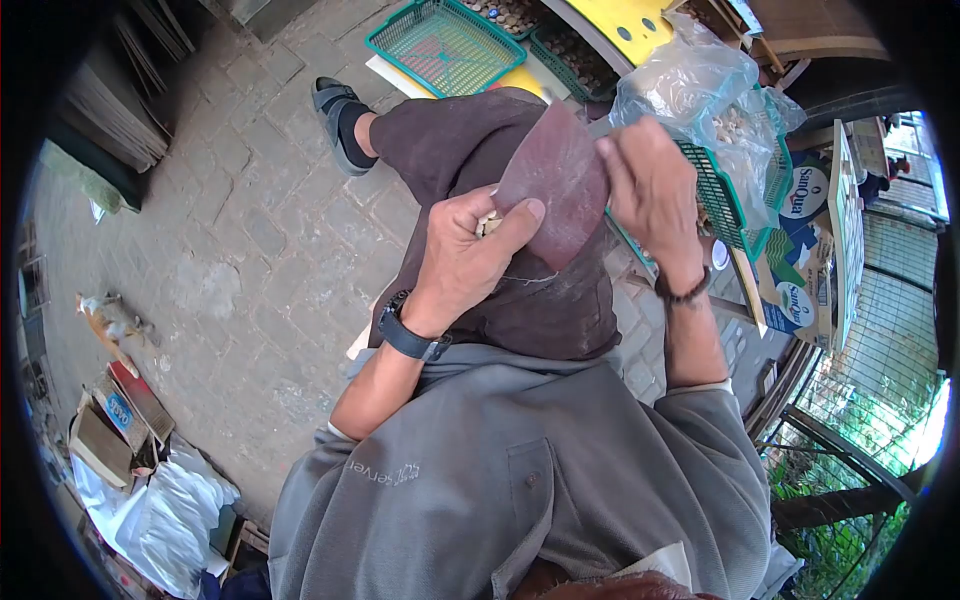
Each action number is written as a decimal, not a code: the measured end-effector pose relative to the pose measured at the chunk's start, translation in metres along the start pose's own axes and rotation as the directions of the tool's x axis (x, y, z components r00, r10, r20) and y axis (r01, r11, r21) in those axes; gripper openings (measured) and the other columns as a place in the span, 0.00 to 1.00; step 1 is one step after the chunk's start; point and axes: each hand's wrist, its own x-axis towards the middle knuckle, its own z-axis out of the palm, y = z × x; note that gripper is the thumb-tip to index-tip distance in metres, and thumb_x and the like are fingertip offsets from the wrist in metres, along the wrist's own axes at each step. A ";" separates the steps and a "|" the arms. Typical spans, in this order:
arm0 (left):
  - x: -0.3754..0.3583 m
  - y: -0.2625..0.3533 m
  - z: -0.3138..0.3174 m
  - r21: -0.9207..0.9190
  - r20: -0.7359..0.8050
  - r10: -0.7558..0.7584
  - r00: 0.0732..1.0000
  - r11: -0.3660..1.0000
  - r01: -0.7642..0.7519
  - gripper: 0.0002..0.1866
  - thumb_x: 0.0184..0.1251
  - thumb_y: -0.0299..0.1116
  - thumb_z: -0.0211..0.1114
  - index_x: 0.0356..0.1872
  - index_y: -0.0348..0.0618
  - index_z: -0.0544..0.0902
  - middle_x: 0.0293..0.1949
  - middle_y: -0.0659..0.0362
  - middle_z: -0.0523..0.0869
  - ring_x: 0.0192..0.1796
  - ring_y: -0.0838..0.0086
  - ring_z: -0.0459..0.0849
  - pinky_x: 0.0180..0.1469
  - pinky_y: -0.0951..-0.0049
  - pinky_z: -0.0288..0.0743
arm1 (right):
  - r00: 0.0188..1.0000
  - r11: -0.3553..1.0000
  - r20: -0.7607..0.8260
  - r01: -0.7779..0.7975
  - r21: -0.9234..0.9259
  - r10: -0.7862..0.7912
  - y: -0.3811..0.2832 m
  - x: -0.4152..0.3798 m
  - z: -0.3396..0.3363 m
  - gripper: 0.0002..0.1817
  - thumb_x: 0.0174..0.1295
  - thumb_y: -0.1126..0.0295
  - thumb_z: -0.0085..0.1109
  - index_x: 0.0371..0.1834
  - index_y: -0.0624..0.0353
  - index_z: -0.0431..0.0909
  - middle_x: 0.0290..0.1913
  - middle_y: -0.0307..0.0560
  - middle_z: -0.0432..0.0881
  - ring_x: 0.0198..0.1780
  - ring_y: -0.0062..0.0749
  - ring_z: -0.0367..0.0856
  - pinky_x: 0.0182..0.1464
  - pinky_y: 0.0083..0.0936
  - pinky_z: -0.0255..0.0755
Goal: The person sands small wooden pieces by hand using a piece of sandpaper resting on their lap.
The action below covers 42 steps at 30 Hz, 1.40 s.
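Note:
A reddish-brown sheet of sandpaper, dusted with pale powder, is held above my lap. My left hand is closed on its lower left edge, thumb on top. Several small pale pieces show inside that same hand, between thumb and curled fingers. At the sheet's right edge is my right hand, its fingers curled in and slightly blurred. Whether it pinches the sheet or a small piece is hidden. Dark trousers lie beneath both hands.
A green basket with plastic bag and pale pieces stands right of my right hand. Another green basket sits ahead. Cardboard boxes are at the right. A cat is on the paved floor at left.

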 end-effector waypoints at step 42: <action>-0.004 -0.005 -0.005 -0.037 -0.049 -0.073 0.996 0.997 0.071 0.10 0.72 0.35 0.69 0.41 0.36 0.89 0.23 0.74 0.78 0.28 0.92 0.70 0.29 0.83 0.64 | 0.978 0.973 -0.077 -0.179 0.149 0.192 -0.003 0.009 -0.005 0.07 0.67 0.70 0.63 0.38 0.61 0.78 0.33 0.47 0.79 0.35 0.34 0.81 0.34 0.29 0.74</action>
